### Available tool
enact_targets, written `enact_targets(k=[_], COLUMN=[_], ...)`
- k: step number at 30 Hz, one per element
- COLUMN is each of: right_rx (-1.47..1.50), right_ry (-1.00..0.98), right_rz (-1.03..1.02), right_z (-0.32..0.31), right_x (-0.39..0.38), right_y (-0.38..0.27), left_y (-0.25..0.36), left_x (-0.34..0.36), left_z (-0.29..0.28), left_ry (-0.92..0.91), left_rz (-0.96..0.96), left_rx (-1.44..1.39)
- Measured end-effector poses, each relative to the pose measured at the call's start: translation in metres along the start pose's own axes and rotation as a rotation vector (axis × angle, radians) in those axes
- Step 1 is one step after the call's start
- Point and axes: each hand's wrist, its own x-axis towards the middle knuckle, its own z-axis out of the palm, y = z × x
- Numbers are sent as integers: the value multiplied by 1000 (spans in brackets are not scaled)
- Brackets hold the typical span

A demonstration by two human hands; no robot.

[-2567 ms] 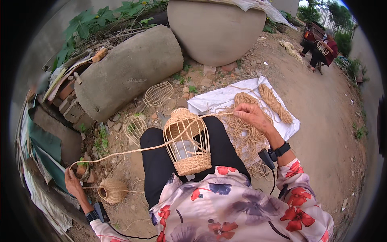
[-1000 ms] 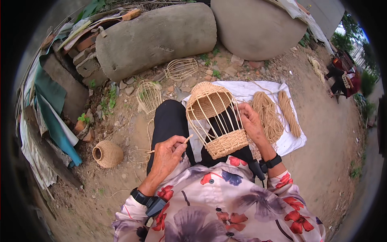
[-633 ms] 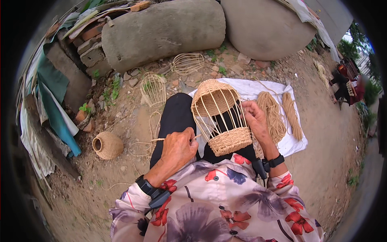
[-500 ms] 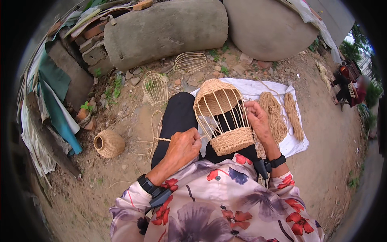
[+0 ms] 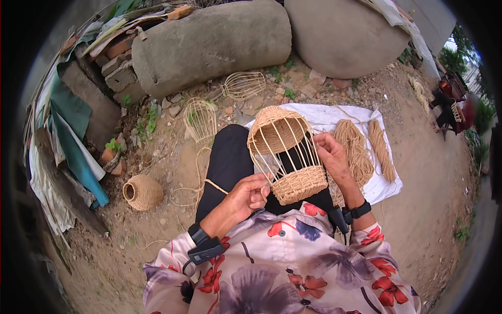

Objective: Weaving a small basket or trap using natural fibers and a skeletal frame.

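Head view: we found the basket (image 5: 299, 185) woven at both ends, unfinished between, right hand (image 5: 333, 158) pinching its side, left hand (image 5: 247, 197) closed on cord (image 5: 216, 186).

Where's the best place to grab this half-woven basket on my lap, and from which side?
Probably the closely woven band at the near end of the basket, with your right hand, coming from the right. The bare ribs between band and domed end look thin and widely spaced, so may flex. Your left hand has the cord.
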Motion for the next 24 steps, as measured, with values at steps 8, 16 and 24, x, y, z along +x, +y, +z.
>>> enact_targets(k=[8,16,24], right_rx=[-783,-1126,-682], right_ry=[-229,-428,-223], right_rz=[-684,-716,-654], right_z=[64,91,77], right_x=[-5,-11,-1], right_y=[-91,-70,-76], left_y=[-8,-10,6], left_x=[3,-4,-11], left_z=[-7,6,20], left_ry=[-80,-15,447], left_rz=[29,69,794], left_rx=[6,10,1076])
